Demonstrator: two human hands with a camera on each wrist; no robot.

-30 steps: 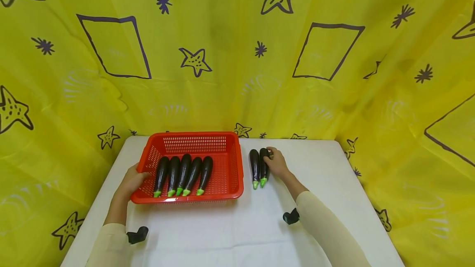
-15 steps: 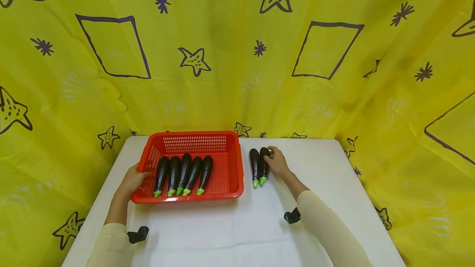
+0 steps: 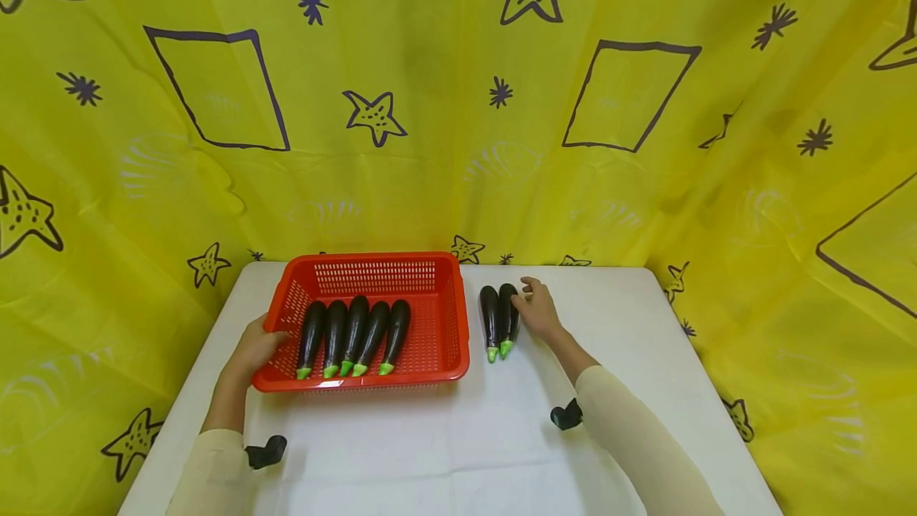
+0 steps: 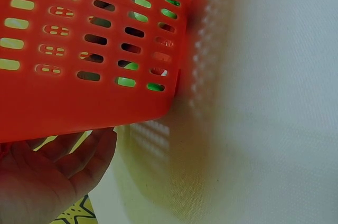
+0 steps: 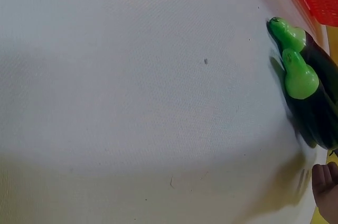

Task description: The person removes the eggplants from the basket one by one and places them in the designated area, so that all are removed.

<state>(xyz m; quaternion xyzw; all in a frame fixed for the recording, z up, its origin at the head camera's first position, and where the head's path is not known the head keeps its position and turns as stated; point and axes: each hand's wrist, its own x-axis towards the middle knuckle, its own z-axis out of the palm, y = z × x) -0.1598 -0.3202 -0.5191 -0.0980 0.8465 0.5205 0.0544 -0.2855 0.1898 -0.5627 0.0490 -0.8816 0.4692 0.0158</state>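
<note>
Two eggplants (image 3: 499, 318) lie just beside the relaxed, empty right hand (image 3: 539, 311); left hand (image 3: 254, 349) grips the basket (image 3: 372, 263).

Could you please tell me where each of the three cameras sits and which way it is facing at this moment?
Head: worn high, facing forward and down at the white table, the red basket and both sleeved forearms.
Left wrist: low beside the basket wall, facing it; the left hand shows beneath the wall.
Right wrist: low over the table, facing the two eggplants; only fingertips of the right hand show.
Shared: head and right wrist both show the two eggplants; head and left wrist, the basket.
</note>
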